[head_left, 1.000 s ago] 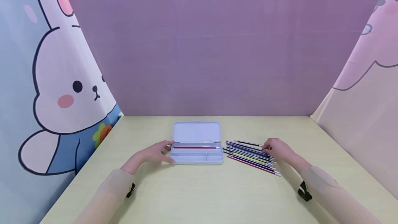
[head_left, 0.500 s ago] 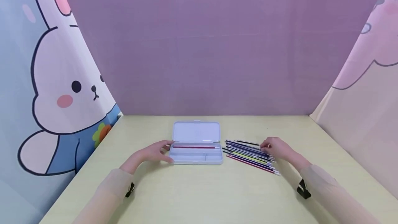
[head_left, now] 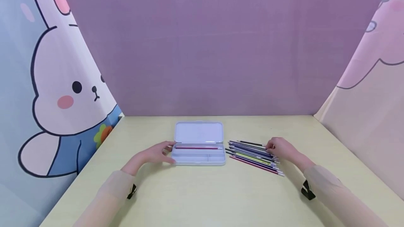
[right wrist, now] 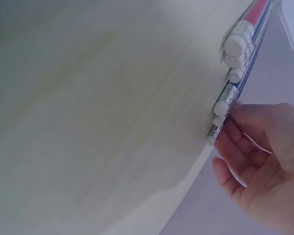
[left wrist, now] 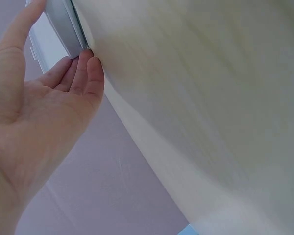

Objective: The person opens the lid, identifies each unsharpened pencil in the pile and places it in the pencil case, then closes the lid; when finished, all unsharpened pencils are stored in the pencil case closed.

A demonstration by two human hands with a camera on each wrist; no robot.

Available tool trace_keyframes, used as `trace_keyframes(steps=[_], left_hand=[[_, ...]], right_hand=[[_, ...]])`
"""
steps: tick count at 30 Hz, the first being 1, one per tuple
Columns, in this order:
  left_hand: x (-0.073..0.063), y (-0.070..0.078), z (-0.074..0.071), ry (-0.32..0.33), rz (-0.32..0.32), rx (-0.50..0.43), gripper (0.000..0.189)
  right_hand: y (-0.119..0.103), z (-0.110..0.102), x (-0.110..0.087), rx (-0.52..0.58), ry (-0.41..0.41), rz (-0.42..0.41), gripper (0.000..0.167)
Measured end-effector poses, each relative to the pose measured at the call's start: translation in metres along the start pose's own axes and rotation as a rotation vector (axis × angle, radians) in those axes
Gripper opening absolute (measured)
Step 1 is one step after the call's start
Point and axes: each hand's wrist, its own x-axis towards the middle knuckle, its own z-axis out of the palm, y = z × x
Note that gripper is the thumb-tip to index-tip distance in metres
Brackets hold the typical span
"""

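A pale, translucent pencil case [head_left: 199, 164] lies with its lid [head_left: 199, 132] folded back. One red pencil [head_left: 197, 148] rests in its rear compartment. My left hand [head_left: 154, 152] holds the case's left end, thumb at the front corner and fingers at the back one. To the right, several pencils lie side by side, among them a yellow pencil [head_left: 252, 158] and a red-barrelled pencil [head_left: 257, 166] at the front. My right hand [head_left: 282, 149] pinches at the eraser ends near the back of the row, by a black pencil [head_left: 251, 143]. White erasers [right wrist: 235, 45] show beside its fingertips in the right wrist view.
The case has a long rear compartment and a front row split by a divider [head_left: 208, 158]. A light wooden table [head_left: 202, 195] carries everything. A purple backdrop [head_left: 202, 45] stands behind, with a rabbit-print curtain [head_left: 56, 90] at left and a pink-and-cream one [head_left: 372, 90] at right.
My right hand shifts a little left, then back right, at the eraser ends near the black pencil. My left hand stays on the case. The head view tilts slightly.
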Motion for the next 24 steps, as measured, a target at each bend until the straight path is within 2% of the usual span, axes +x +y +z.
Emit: trace_keyframes(steps=[11, 16, 20, 24], left_hand=[[0.0002, -0.0010, 0.0003, 0.005, -0.012, -0.011, 0.085], [-0.0011, -0.0004, -0.0002, 0.006, 0.003, -0.009, 0.085], [-0.0012, -0.0008, -0.0008, 0.005, 0.011, -0.010, 0.085], [-0.0003, -0.0012, -0.0002, -0.001, 0.016, -0.002, 0.085]], right_hand=[[0.0011, -0.0026, -0.0013, 0.041, -0.026, 0.014, 0.004], [0.0031, -0.0021, -0.0005, 0.046, -0.023, -0.003, 0.008], [0.0051, -0.0008, -0.0005, 0.019, -0.018, -0.004, 0.006], [0.0053, -0.0016, -0.0024, 0.038, -0.033, 0.008, 0.005]])
